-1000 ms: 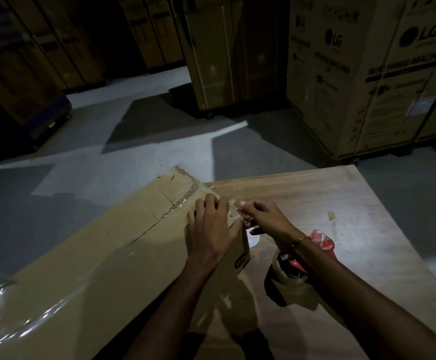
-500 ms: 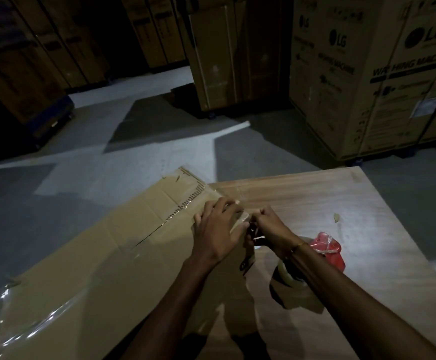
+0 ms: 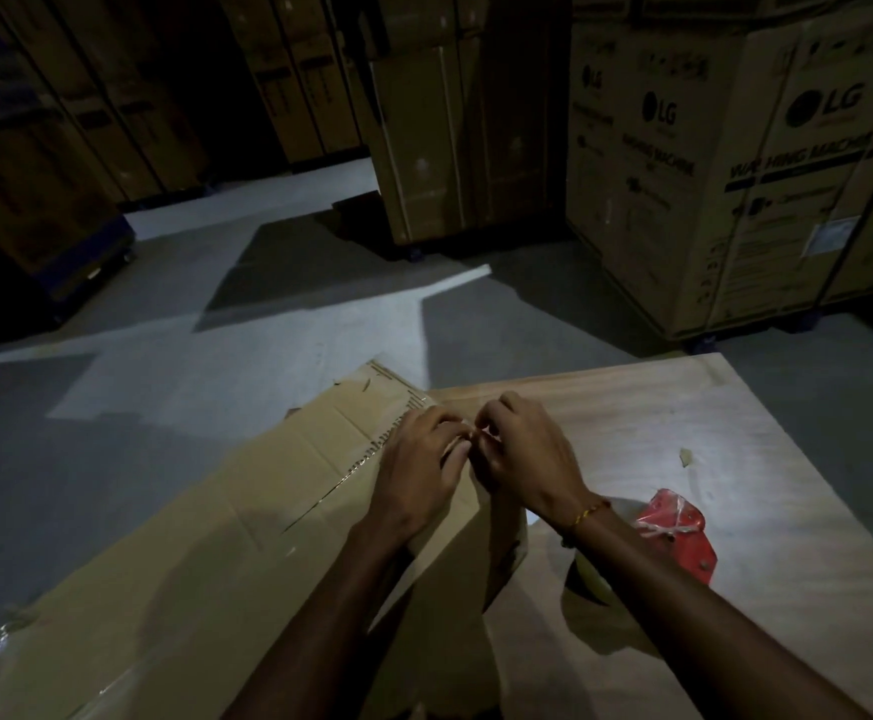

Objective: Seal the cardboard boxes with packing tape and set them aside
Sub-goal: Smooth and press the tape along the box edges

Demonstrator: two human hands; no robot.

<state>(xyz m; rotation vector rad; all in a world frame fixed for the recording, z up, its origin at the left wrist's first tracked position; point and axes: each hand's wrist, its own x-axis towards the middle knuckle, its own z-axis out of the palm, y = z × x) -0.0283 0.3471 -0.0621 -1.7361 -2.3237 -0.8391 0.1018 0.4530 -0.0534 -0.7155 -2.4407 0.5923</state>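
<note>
Head view, dim light. The cardboard box [image 3: 247,553] lies flattened across the near-left edge of the wooden table [image 3: 735,433], hanging off toward the floor. My left hand [image 3: 419,475] rests palm-down on its far corner, fingers curled at the edge. My right hand [image 3: 522,454] meets it fingertip to fingertip, fingers curled tight as if pinching a tape end. I judge it holds tape, but the strip itself is too small and dark to confirm. Whether the left fingers pinch that strip or only press the board, I cannot tell.

The tape dispenser [image 3: 678,537], red, sits just behind my right wrist, part hidden by the forearm.

Judgement on the step: fixing a tape end at the corner. To do it well:
- keep the left palm flat so the board cannot slide;
- draw the end taut before pressing, no wrinkles;
- rub it down outward from the pinch point;
- fetch the dispenser only once the end holds.

Risk: tape folding onto itself in this light.
</note>
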